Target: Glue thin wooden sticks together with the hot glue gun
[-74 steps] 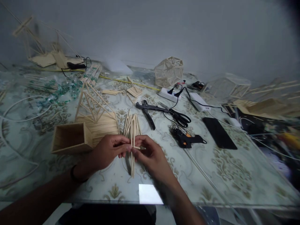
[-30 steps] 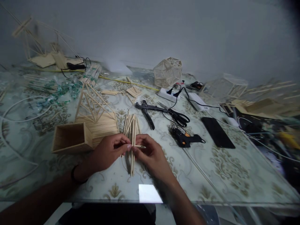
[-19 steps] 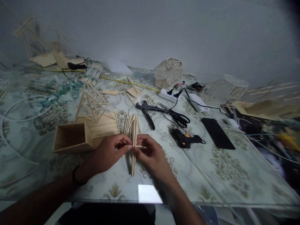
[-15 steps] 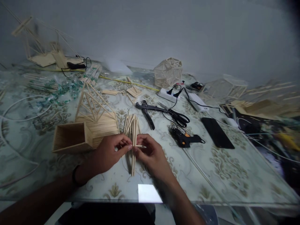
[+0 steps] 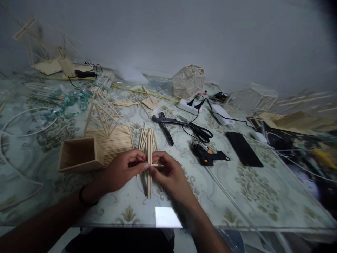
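Note:
Between my two hands stands a narrow bundle of thin wooden sticks [image 5: 149,147], lengthwise away from me. My left hand [image 5: 129,168] pinches it from the left, thumb and fingertips pressed to the sticks. From the other side my right hand [image 5: 168,172] grips the same bundle, and a short stick piece [image 5: 157,164] pokes out sideways by its fingers. More loose sticks [image 5: 142,140] lie just beyond the bundle. To the left of my left hand are an open wooden box [image 5: 79,154] and a stick-built panel [image 5: 116,144] with a triangular stick frame [image 5: 102,117] on it.
Right of my hands lie a hot glue gun [image 5: 210,155], a black phone [image 5: 244,149], scissors [image 5: 200,131] and a black cutter tool [image 5: 165,128]. Farther back are a power strip [image 5: 189,106] with cords and a stick polyhedron [image 5: 189,81]. Plastic wrappers [image 5: 71,102] lie at left.
The sticks in my hands have drawn closer together into a narrower bundle. My left hand has shifted very slightly; my right hand stays almost where it was.

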Motion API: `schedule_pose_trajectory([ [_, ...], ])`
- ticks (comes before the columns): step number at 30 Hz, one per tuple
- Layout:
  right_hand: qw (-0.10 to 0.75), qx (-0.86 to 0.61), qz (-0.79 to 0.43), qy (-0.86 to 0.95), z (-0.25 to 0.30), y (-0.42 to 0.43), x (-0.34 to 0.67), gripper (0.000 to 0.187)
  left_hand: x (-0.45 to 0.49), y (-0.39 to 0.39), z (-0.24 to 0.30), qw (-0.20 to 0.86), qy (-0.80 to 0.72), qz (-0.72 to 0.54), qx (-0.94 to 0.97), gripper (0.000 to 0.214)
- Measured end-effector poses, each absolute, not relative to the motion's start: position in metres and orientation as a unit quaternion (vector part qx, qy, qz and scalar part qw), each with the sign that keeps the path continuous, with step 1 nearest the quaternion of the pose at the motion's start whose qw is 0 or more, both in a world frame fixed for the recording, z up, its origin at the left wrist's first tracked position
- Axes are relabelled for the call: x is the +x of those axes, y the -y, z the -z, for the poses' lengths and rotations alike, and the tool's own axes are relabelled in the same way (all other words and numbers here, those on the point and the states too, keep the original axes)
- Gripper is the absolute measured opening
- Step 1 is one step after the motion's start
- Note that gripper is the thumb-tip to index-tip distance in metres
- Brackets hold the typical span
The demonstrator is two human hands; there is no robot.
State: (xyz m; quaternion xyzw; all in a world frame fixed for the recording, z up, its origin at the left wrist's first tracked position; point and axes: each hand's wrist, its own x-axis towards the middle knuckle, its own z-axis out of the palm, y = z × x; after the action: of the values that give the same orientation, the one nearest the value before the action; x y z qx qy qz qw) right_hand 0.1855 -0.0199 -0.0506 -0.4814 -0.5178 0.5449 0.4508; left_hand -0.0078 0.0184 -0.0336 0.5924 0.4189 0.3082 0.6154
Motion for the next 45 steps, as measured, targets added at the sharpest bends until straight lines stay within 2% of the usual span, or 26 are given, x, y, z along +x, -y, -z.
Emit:
schedule_pose_trajectory([
  [12, 0.437, -0.473, -0.546, 0.535, 0.05, 0.022, 0.186, 0.023, -0.007, -0.019, 0.031, 0.635, -0.408, -0.289, 0.589, 0.016],
  [32, 0.448, -0.455, -0.612, 0.466, 0.05, 0.02, 0.182, 0.04, -0.008, -0.021, 0.036, 0.666, -0.396, -0.306, 0.553, 0.019],
  [45, 0.42, -0.48, -0.586, 0.5, 0.063, 0.019, 0.187, 0.039, -0.007, -0.018, 0.05, 0.68, -0.384, -0.324, 0.534, 0.024],
])
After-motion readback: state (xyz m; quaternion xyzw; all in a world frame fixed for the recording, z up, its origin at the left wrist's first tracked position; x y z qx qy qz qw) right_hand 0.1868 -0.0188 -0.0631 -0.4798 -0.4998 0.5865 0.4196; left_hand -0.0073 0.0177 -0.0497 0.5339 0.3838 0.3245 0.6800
